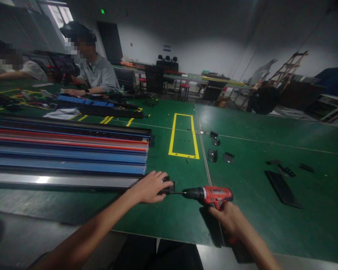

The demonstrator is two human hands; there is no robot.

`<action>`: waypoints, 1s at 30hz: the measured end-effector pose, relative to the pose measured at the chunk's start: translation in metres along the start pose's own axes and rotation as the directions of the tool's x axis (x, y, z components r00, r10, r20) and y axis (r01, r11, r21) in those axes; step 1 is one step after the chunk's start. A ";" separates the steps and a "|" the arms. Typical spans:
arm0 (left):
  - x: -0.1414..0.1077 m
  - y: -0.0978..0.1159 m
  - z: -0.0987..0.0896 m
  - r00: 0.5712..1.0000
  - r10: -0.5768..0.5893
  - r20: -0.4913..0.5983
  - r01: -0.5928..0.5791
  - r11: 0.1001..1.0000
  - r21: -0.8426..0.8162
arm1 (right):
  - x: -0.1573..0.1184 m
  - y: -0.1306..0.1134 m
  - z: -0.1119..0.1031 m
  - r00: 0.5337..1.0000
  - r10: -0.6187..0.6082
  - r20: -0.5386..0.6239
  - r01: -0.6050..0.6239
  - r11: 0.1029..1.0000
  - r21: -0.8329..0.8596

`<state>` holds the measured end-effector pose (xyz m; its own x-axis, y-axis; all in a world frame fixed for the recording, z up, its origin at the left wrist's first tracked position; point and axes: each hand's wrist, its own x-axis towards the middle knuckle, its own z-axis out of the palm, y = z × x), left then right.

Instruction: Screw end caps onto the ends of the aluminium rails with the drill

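My right hand (229,219) is wrapped around the grip of a red and black cordless drill (217,194). Its long thin bit points left and reaches the black end bracket (171,186) of a long silver and black metal profile (101,182). On that same end lies my left hand (150,186), fingers bent over the bracket and the profile's tip, holding them against the table. The fingers cover part of the bracket, so the exact spot where the bit touches cannot be made out.
Blue profiles (73,161) and orange-red ones (73,138) lie behind on the green table (250,232). Small black brackets (212,155) and a flat black piece (281,189) are to the right. Yellow tape (171,135) frames several tiny screws. A co-worker (100,73) sits at the far left.
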<state>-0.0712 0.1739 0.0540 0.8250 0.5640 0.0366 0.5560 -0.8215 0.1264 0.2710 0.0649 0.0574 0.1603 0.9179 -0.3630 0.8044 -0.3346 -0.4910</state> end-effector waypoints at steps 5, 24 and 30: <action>0.000 0.000 0.001 1.000 -0.001 0.001 0.001 1.000 0.000 | 0.001 0.000 0.001 1.000 0.004 0.004 -0.004 1.000 0.002; 0.000 0.000 0.001 1.000 -0.011 0.004 0.011 1.000 -0.005 | -0.001 -0.005 -0.002 0.999 0.019 0.031 -0.019 1.000 -0.006; 0.000 0.000 0.002 1.000 -0.014 0.000 0.014 1.000 -0.014 | 0.000 -0.004 -0.002 1.000 0.010 0.013 -0.010 1.000 -0.013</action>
<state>-0.0708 0.1739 0.0516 0.8173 0.5752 0.0350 0.5657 -0.8124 0.1410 0.2687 0.0669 0.0608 0.1611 0.9114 -0.3786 0.8099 -0.3413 -0.4770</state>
